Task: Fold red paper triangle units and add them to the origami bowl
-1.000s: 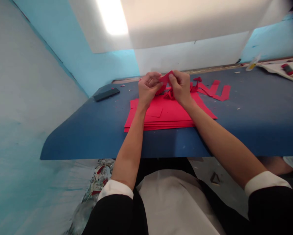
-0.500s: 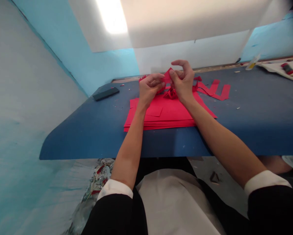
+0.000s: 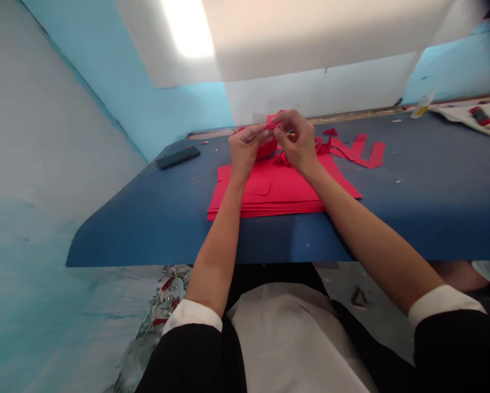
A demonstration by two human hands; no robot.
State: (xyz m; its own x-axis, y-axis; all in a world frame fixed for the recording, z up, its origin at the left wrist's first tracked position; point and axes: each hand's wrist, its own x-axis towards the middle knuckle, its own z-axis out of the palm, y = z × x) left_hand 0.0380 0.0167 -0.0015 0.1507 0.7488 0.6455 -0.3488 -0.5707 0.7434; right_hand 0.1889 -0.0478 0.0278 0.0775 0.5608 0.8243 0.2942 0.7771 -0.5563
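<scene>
Between my two hands is a small folded piece of red paper (image 3: 272, 126), raised above a stack of red paper sheets (image 3: 285, 188). My left hand (image 3: 245, 147) pinches it from the left with thumb and fingertips. From the right, my right hand (image 3: 297, 139) grips it between thumb and curled fingers, the fingertips of both hands nearly meeting. Behind and under the hands lie more folded red pieces, partly hidden. A small loose rectangle of red paper (image 3: 259, 186) rests on the stack's left part.
A dark phone-like slab (image 3: 178, 158) lies on the blue tabletop (image 3: 138, 218) to the left. Red paper strips (image 3: 363, 153) lie right of the stack. Farther right are a small glue bottle (image 3: 423, 105) and a pale cloth or paper (image 3: 466, 117). Walls border the back and left.
My right hand has turned inward and its raised index finger has curled down onto the red paper. The paper's pointed corner no longer stands up between the hands.
</scene>
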